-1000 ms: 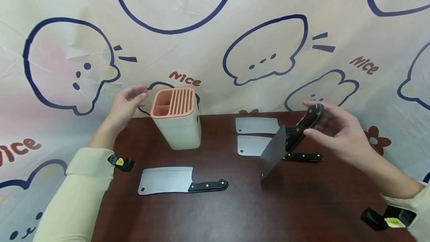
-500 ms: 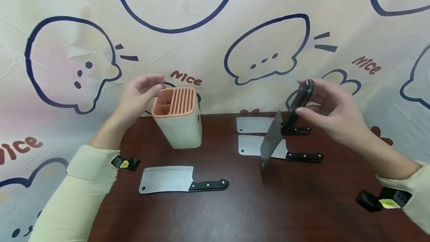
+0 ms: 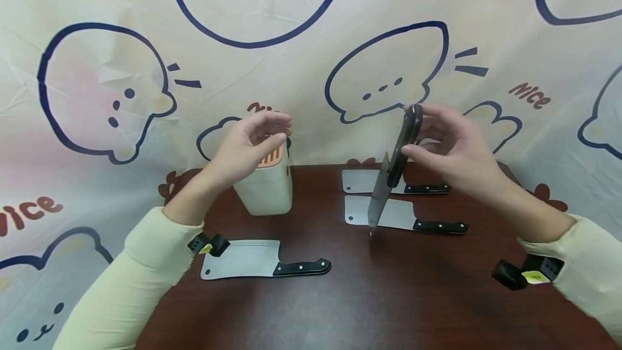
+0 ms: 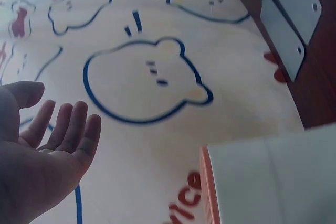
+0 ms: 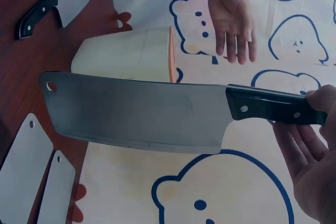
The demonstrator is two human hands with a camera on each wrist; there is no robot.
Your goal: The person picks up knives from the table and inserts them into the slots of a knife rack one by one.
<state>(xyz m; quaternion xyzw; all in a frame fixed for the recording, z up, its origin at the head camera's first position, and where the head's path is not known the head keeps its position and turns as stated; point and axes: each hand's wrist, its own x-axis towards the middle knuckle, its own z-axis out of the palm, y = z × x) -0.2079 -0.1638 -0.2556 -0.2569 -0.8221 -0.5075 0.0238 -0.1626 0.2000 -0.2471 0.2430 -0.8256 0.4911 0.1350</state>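
My right hand (image 3: 449, 147) pinches the black handle of a cleaver (image 3: 380, 190), whose blade points downward above the table. In the right wrist view, the whole blade of that cleaver (image 5: 136, 111) shows, with a hole near its far corner; thumb and fingers hold the end of the handle. My left hand (image 3: 250, 147) hovers in front of the top of a pale knife block (image 3: 264, 193) with a slotted orange lid, hiding most of the lid. In the left wrist view, the left hand (image 4: 50, 166) has relaxed fingers, holds nothing and is apart from the block.
One cleaver (image 3: 243, 261) lies at the front left of the dark table (image 3: 340, 307). Two more, a nearer cleaver (image 3: 400, 212) and a farther cleaver (image 3: 362, 181), lie at the back right, partly behind the held one. A printed cloth (image 3: 291, 80) hangs behind.
My left hand has moved right, from beside the knife block to over its top. The right hand has carried the cleaver left and up, and its blade now hangs steeper.
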